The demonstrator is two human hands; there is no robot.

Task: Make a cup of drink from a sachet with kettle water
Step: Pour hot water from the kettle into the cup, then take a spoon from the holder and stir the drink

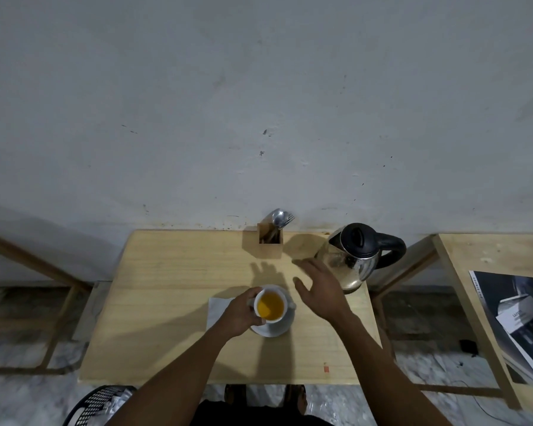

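A white cup full of orange-yellow drink stands on a white saucer in the middle of the wooden table. My left hand grips the cup's left side. My right hand hovers with fingers spread between the cup and the kettle, holding nothing. The steel kettle with black lid and handle stands at the back right of the table. No sachet can be made out.
A wooden cutlery holder with spoons and a fork stands at the back by the wall. A white napkin lies left of the saucer. A second table with a printed sheet is at right. A black basket sits on the floor.
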